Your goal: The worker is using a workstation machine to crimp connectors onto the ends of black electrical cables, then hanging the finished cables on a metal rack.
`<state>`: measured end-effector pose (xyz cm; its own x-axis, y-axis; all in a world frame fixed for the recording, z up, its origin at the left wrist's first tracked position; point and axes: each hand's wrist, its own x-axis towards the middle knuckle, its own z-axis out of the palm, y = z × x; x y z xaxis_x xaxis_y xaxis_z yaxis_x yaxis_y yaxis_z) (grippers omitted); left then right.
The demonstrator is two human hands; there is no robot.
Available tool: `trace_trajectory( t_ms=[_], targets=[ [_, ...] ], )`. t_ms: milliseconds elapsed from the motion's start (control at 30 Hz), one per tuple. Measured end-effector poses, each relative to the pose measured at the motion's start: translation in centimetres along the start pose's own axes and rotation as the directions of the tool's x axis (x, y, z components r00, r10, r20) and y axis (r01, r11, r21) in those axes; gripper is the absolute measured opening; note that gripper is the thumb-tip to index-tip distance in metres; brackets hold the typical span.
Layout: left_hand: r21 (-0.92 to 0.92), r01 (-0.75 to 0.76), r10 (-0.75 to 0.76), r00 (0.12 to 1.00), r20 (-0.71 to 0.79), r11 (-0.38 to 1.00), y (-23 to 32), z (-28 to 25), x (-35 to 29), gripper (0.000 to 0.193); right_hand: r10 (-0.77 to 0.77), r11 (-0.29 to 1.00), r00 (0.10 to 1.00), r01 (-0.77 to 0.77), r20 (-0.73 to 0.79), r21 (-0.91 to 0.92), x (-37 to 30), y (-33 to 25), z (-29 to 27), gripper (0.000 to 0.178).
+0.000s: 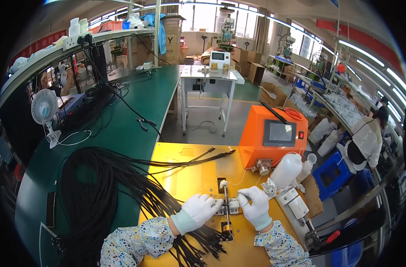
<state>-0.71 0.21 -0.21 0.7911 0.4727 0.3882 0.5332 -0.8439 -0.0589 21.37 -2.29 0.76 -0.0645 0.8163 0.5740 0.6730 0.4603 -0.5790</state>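
Both my hands wear white gloves and meet a small metal fixture [227, 205] on the yellow work plate [185, 153], one on each side. My left hand [197, 212] is closed, its fingertips pinched at the fixture's left side. Closed as well, my right hand [255, 207] has thumb and forefinger pressed together by the right side. Whatever either hand pinches is too small or hidden to make out. A thick bundle of black cables [94, 178] loops over the green table and passes under my left forearm, its ends fanned out near the front.
An orange machine [274, 129] with a screen stands behind my right hand, pliers with red handles [292, 113] on top. Beside it are a white bottle [286, 171] and a lever clamp [296, 209]. A small fan [45, 107] and cutters [143, 123] occupy the green table [136, 98].
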Motion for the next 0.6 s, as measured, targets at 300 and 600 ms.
trace_trajectory(
  t_ms=[300,600],
  targets=[
    [0.033,-0.03,0.029,0.998,0.049,0.999,0.03,-0.41,0.36,0.044,-0.082,0.994,0.992,0.074,-0.097,-0.083,0.0,0.51,0.04,0.008],
    [0.01,-0.024,0.024,0.999,0.039,1.0,-0.12,-0.37,0.07,0.043,-0.088,0.995,0.986,0.08,-0.141,-0.06,-0.3,1.04,0.33,0.008]
  ],
)
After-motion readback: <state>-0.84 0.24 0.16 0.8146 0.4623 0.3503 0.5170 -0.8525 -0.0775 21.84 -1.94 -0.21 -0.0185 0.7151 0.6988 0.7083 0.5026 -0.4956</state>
